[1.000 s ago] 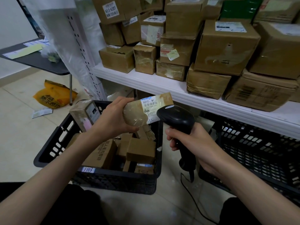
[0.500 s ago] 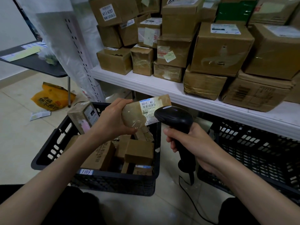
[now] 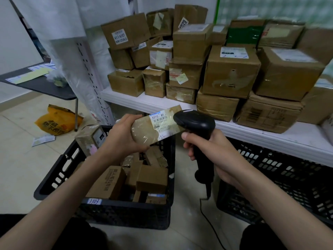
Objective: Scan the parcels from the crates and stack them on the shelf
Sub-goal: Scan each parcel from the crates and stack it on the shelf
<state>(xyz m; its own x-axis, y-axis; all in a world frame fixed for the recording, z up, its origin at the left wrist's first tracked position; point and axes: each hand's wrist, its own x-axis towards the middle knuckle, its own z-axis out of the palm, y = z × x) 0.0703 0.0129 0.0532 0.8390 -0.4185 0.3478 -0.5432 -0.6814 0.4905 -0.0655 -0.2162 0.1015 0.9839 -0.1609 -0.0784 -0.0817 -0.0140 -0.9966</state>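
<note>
My left hand (image 3: 121, 137) grips a small brown taped parcel (image 3: 155, 127) with a white label, held above the left black crate (image 3: 59, 168). My right hand (image 3: 210, 150) holds a black barcode scanner (image 3: 195, 123) by its handle, its head right against the parcel's label end. Several brown parcels (image 3: 144, 179) lie in the left crate. The white shelf (image 3: 252, 136) behind carries stacked cardboard boxes (image 3: 230, 71).
A second black crate (image 3: 288, 181) sits under the shelf at right. The scanner's cable (image 3: 210, 222) runs down to the tiled floor. A dark table (image 3: 41, 85) and an orange bag (image 3: 57, 121) are at left, beside a perforated shelf post (image 3: 90, 76).
The view has tilted up a little, showing more of the shelf stack. Both hands keep their hold, with the parcel and scanner still together.
</note>
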